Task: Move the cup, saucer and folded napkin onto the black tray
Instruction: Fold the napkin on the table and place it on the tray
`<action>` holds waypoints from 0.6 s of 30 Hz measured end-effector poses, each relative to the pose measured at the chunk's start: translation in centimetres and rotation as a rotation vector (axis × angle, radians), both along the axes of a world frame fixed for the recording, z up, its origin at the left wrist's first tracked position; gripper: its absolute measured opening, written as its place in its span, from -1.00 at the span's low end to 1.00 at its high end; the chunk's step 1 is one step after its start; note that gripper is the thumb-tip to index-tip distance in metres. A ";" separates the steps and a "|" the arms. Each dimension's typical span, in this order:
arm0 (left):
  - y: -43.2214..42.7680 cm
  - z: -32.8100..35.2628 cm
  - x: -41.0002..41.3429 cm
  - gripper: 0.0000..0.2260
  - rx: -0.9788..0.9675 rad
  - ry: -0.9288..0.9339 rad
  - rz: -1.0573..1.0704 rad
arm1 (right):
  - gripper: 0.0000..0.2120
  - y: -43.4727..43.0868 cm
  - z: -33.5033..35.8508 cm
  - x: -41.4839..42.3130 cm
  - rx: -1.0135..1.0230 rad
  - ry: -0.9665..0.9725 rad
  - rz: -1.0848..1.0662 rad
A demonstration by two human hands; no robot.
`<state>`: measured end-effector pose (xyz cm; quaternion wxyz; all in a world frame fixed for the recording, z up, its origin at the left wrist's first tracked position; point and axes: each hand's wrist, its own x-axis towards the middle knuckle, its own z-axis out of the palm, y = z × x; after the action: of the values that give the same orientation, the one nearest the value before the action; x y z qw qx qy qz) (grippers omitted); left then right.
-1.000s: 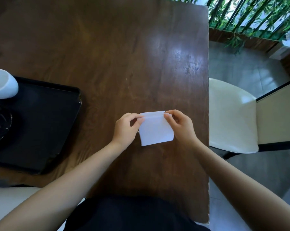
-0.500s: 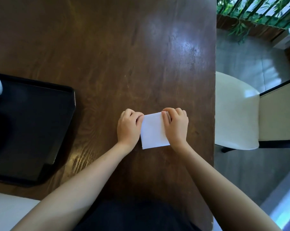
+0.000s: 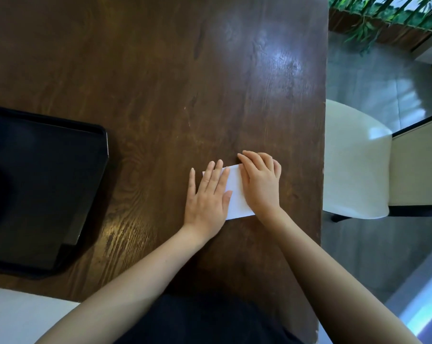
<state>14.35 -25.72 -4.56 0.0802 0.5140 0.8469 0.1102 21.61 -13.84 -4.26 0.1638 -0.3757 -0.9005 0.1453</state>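
Both hands, left hand [image 3: 208,196] and right hand [image 3: 261,184], press flat with fingers spread on napkin [image 3: 235,194], worktop [image 3: 160,95], black tray [image 3: 48,184] far left.

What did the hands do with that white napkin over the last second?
Both hands let go of their fingertip pinch on the napkin and now press flat on it, left hand over its left part, right hand over its right; it looks narrower, folded over. It stayed at the same spot on the wooden table, off the black tray.
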 end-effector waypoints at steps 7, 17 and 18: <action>0.2 -1.1 -0.3 -0.45 -0.128 0.029 0.004 | -0.51 2.0 -0.5 0.6 -0.006 -0.250 0.180; 0.4 -1.3 0.0 -0.48 -0.115 0.020 0.018 | -0.50 2.0 0.9 2.4 -0.058 -0.181 0.231; 0.3 -1.4 0.0 -0.49 -0.110 0.022 0.012 | -0.49 1.0 0.9 2.6 -0.062 -0.188 0.326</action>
<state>14.36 -25.39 -5.98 0.0984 0.5049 0.8556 0.0581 24.20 -12.89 -3.35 0.0415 -0.2419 -0.9558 0.1617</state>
